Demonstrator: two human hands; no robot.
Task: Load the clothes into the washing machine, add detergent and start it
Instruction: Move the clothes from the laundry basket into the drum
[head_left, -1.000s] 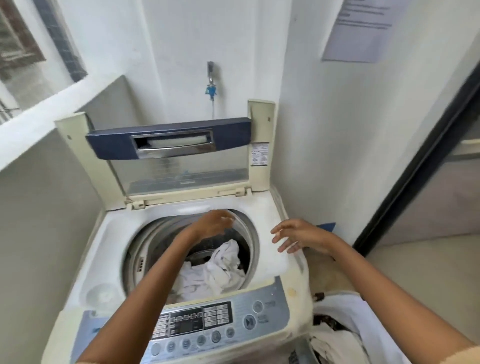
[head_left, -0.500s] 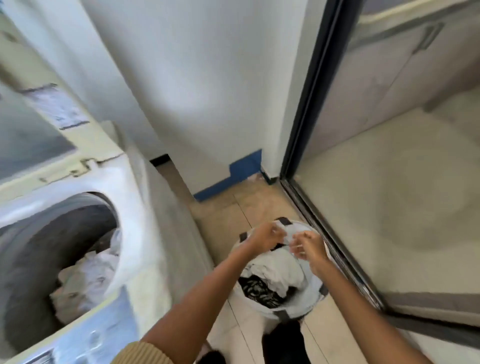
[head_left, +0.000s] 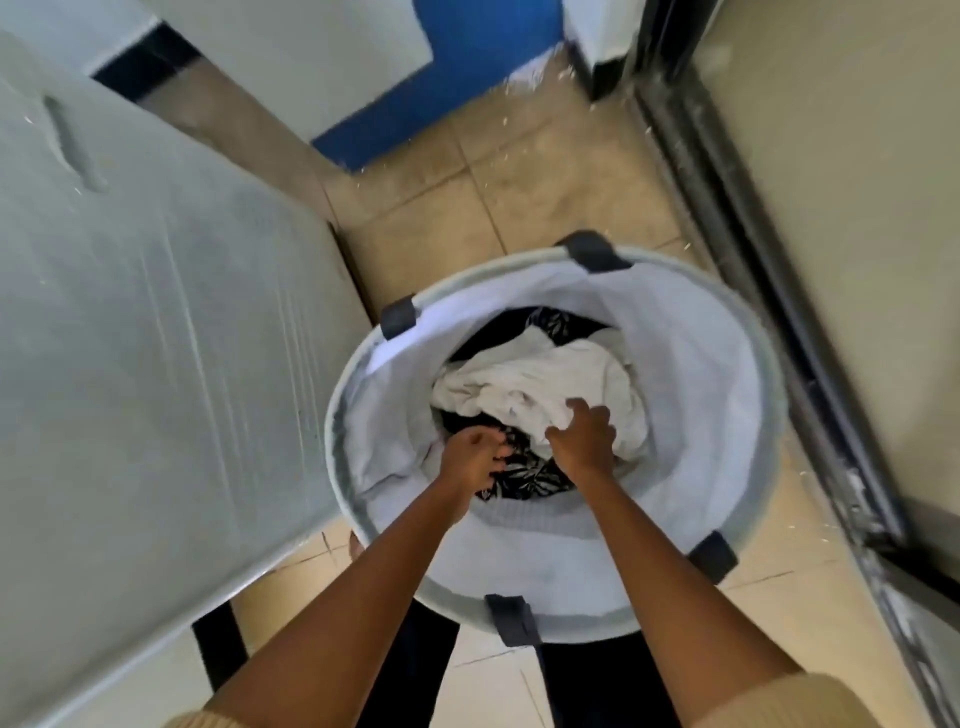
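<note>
White garment (head_left: 524, 382) lies at the middle of the laundry basket (head_left: 701, 358), right hand (head_left: 582, 439) clutching its six o'clock edge. Left hand (head_left: 470, 460), at nine o'clock of the right, curls its fingers into the dark leaf-print garment (head_left: 524, 475). Washing machine (head_left: 156, 338) stands at nine o'clock.

Below you is a floor (head_left: 545, 171) of beige tiles with pale grout lines. A round laundry basket (head_left: 701, 374), with a light wall and four dark tabs on its rim, stands upright on the tiles right of centre. The washing machine (head_left: 156, 338) stands on the same floor at your left, its side panel just beside the basket; contact between them cannot be confirmed. One dark leg (head_left: 218, 649) under the machine meets the tiles at lower left. White flecks (head_left: 519, 85) lie scattered on the far tiles along the wall base. A dark door track (head_left: 737, 218) runs along the floor's right edge.
</note>
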